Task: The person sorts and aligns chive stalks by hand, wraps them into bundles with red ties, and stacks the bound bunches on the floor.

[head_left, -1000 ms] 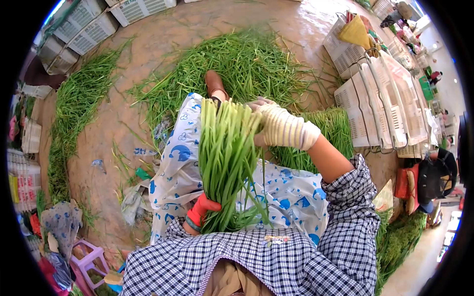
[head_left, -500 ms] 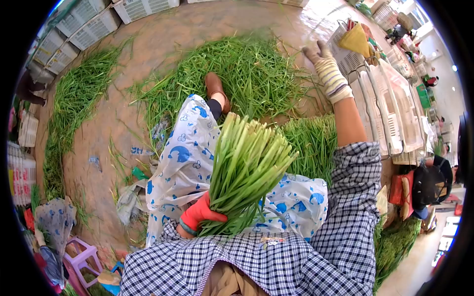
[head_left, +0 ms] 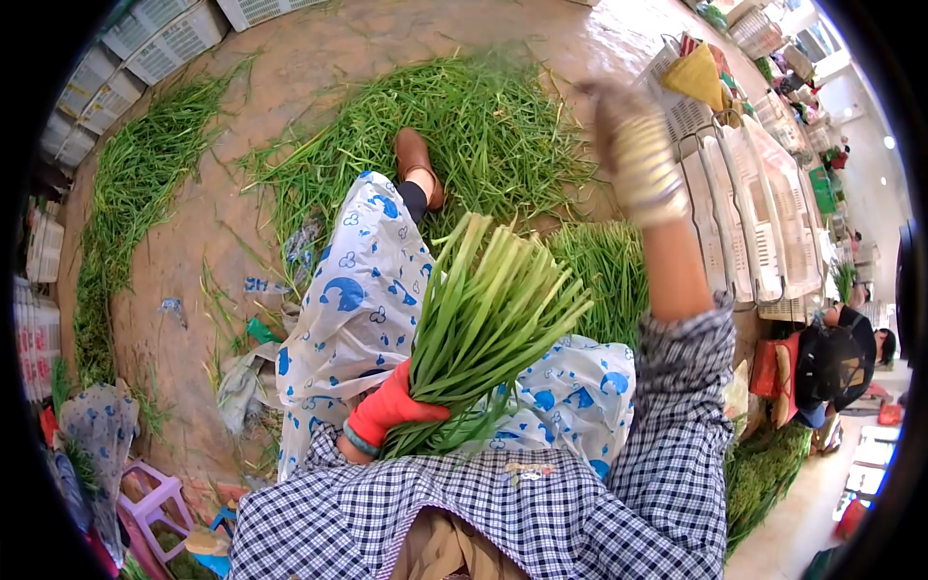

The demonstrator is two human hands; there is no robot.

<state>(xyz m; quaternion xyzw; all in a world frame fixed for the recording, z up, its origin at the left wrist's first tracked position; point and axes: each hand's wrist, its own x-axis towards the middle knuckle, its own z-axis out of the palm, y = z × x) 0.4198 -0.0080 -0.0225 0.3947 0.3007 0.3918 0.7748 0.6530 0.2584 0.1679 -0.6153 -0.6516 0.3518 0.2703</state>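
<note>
My left hand (head_left: 394, 408), in a red glove, is closed around the lower part of a bundle of long green stalks (head_left: 488, 314), whose pale cut ends fan toward the upper right. The bundle leans over my lap, above a white apron with blue prints (head_left: 343, 280). Off to the right, my right hand (head_left: 633, 140), in a striped white glove, is raised near white crates (head_left: 739, 203). Motion smears its fingers, and nothing shows clearly in it. More upright green stalks (head_left: 599, 266) stand packed together beside my right knee.
Loose green leaves (head_left: 483, 135) cover the floor around my brown shoe (head_left: 412, 155). A long strip of greens (head_left: 126, 203) lies at left. More crates (head_left: 179, 48) line the upper left. A purple stool (head_left: 155, 503) is at lower left; a person in black (head_left: 836, 362) is at right.
My right hand has left the bundle and swung up and right toward the crates. In my left hand, the bundle has tilted to the right and its ends have spread.
</note>
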